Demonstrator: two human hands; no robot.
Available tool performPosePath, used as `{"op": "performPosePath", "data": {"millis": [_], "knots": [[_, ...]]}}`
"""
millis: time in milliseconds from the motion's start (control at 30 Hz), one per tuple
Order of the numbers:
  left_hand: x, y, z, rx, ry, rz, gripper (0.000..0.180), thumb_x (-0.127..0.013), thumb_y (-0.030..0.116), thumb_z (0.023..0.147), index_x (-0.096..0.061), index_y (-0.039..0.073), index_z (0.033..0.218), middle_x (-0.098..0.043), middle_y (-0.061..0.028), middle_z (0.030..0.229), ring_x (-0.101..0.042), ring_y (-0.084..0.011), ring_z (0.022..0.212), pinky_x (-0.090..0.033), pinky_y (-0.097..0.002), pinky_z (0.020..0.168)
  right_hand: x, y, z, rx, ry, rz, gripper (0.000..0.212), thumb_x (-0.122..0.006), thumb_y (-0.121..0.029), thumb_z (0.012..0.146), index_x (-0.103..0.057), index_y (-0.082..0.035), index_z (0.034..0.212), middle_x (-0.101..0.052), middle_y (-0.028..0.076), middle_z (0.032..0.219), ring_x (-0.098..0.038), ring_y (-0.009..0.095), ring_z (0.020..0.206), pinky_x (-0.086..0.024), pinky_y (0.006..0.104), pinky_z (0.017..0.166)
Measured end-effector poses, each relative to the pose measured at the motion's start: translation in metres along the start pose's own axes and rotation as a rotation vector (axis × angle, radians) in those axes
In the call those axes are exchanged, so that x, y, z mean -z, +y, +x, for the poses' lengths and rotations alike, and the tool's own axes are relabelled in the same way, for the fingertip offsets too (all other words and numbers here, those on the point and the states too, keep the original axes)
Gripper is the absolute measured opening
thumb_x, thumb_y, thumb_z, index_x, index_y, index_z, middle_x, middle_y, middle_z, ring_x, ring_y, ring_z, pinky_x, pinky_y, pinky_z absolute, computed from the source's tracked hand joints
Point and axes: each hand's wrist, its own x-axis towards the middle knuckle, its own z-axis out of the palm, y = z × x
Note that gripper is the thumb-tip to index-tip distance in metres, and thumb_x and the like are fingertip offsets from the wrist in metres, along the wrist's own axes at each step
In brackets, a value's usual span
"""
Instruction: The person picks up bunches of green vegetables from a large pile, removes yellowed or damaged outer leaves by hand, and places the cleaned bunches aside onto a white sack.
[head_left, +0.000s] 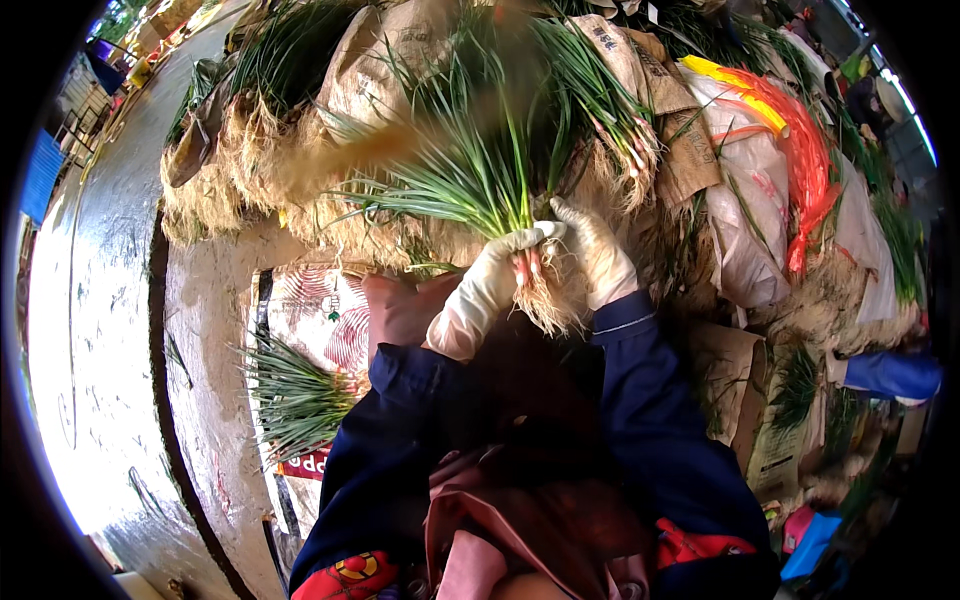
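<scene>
A bunch of spring onions (500, 190) stands up in front of me, its green leaves fanning away and its pale roots hanging below. My left hand (480, 290), in a whitish glove, is wrapped round the lower stalks just above the roots. Close against the bunch's right side is my right hand (600, 255), gloved too. Its fingers are bent together beside the stalks; what they pinch, if anything, is hidden. On a printed sack (315, 315) at my left lies another bunch of spring onions (300, 400).
Heaped spring onions with long dry roots (340, 215) lie across the far side, among brown sacks (385, 60). Red plastic strips (805, 190) hang over white sacking (745, 200) at the right. Another person's blue sleeve (890, 377) reaches in there. A wet concrete floor (110, 300) stretches along the left.
</scene>
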Motion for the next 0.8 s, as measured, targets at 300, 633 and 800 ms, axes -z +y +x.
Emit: {"op": "performPosePath", "data": {"millis": [300, 633, 800], "knots": [[-0.008, -0.001, 0.012, 0.089, 0.059, 0.005, 0.026, -0.064, 0.013, 0.081, -0.062, -0.003, 0.101, -0.067, -0.0075, 0.077, -0.040, -0.0062, 0.035, -0.032, -0.0162, 0.034, 0.023, -0.030, -0.005, 0.189, 0.116, -0.476, 0.023, -0.066, -0.009, 0.080, -0.062, -0.003, 0.101, -0.065, 0.005, 0.096, -0.059, 0.015, 0.085, -0.047, 0.0254, 0.078], [0.020, 0.024, -0.007, 0.051, -0.110, -0.085, 0.029, -0.062, 0.007, 0.081, -0.056, -0.008, 0.105, -0.066, -0.0111, 0.082, -0.056, -0.0091, 0.054, -0.044, -0.0175, 0.044, 0.197, 0.023, -0.079, -0.747, 0.035, -1.736, 0.046, -0.063, -0.049, 0.074, -0.067, -0.007, 0.095, -0.067, 0.008, 0.085, -0.064, 0.021, 0.081, -0.045, 0.0338, 0.083], [0.007, 0.015, -0.020, -0.215, -0.417, -0.256, 0.036, -0.061, 0.008, 0.080, -0.053, -0.007, 0.112, -0.059, -0.0166, 0.107, -0.058, -0.0193, 0.085, -0.049, -0.0280, 0.075, 0.061, -0.070, -0.076, 0.394, 0.826, -1.798, 0.055, -0.065, -0.059, 0.068, -0.066, -0.007, 0.083, -0.065, 0.017, 0.081, -0.063, 0.030, 0.075, -0.049, 0.0390, 0.070]]}}
